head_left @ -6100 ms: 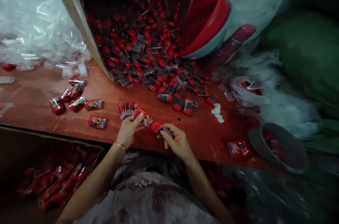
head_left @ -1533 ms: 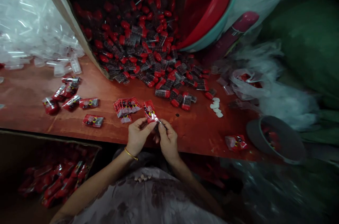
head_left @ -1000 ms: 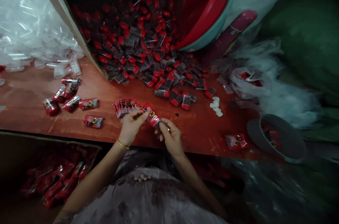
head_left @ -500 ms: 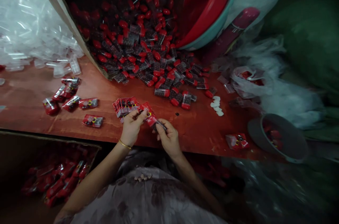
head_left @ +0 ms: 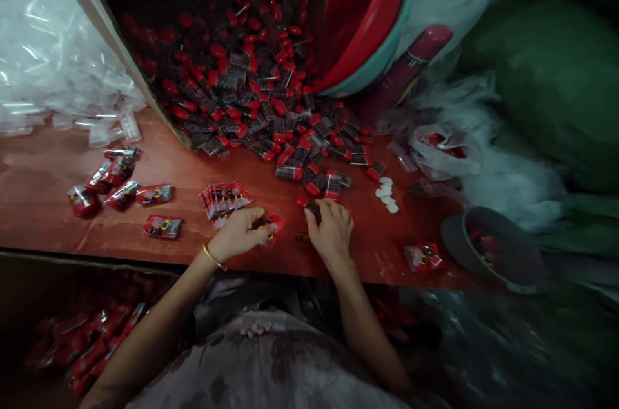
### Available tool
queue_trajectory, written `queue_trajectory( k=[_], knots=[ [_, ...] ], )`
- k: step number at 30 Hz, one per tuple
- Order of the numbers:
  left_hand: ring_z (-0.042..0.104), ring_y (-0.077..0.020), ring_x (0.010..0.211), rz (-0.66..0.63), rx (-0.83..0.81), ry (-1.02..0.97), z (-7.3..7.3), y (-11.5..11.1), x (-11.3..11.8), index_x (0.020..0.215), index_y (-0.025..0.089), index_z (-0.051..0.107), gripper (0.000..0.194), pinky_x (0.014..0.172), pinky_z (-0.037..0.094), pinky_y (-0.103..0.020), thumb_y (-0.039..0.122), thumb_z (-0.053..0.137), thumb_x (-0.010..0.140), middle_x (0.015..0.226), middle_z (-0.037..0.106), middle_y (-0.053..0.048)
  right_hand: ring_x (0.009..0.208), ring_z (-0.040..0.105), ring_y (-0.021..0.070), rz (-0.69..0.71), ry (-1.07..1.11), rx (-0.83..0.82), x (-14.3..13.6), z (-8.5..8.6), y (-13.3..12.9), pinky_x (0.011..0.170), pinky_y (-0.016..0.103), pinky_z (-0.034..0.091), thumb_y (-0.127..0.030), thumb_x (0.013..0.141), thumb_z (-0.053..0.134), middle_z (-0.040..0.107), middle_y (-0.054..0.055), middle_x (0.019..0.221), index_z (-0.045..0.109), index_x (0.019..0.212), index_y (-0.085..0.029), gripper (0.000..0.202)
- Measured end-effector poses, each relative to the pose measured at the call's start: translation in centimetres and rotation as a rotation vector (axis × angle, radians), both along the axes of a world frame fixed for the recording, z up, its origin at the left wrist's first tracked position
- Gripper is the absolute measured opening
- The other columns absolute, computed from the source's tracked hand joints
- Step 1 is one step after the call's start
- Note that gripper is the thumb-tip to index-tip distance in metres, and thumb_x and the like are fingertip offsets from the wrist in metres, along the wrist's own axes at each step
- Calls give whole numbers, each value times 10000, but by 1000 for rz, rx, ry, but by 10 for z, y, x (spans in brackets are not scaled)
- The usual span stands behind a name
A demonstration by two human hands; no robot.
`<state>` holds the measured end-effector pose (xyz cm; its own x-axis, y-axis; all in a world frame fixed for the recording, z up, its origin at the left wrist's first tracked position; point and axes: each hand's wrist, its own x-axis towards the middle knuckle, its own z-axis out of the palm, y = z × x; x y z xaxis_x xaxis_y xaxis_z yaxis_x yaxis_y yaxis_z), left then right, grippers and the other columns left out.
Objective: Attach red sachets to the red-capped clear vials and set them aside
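My left hand (head_left: 242,231), with a gold bracelet at the wrist, pinches a small red packet (head_left: 273,228) over the reddish table. Beside it lies a fanned stack of red printed packets (head_left: 226,197). My right hand (head_left: 331,231) is closed round a small dark container with a red cap (head_left: 302,201), partly hidden by the fingers. Just behind that hand are several clear, red-capped containers (head_left: 333,184), at the front of a large pile (head_left: 271,93) spilling from a cardboard box.
Filled red packets (head_left: 162,226) lie at the left. Clear empty cups (head_left: 99,131) are heaped at the back left. Nested basins (head_left: 358,15) lean behind. White discs (head_left: 387,195), a packet (head_left: 423,258) and a grey bowl (head_left: 454,241) stand right. An open box below left holds red packets (head_left: 91,351).
My hands have moved apart. My right hand has let go of the red packet, moved right and taken a red-capped container. The left still holds the packet. The view has shifted slightly.
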<state>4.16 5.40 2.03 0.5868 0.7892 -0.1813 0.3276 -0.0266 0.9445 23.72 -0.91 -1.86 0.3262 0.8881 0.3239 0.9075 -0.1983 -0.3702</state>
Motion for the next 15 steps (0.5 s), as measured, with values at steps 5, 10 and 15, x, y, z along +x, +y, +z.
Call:
queue_trajectory(
  k=[5, 10, 15],
  knots=[
    [391, -97, 479, -315, 328, 292, 10, -8, 1, 628, 169, 561, 199, 500, 248, -245, 301, 525, 773, 529, 497, 38, 1004, 545, 223, 482, 316, 47, -20, 23, -18, 869, 367, 429, -292, 862, 497, 629, 116, 1085, 552, 1170, -153, 343],
    [538, -133, 614, -92, 245, 150, 6, -9, -2, 766, 183, 635, 161, 587, 366, -239, 335, 583, 748, 681, 631, -1, 697, 592, 158, 382, 682, 53, -39, 17, -24, 680, 287, 478, -274, 851, 527, 669, 22, 740, 665, 828, -200, 158],
    [625, -166, 750, 322, -347, -349, -19, -30, 9, 869, 156, 668, 382, 724, 474, -277, 385, 755, 577, 856, 704, -56, 585, 585, 120, 76, 873, 205, -60, 0, -19, 557, 237, 496, -324, 883, 471, 648, -3, 705, 604, 795, -174, 219]
  ],
)
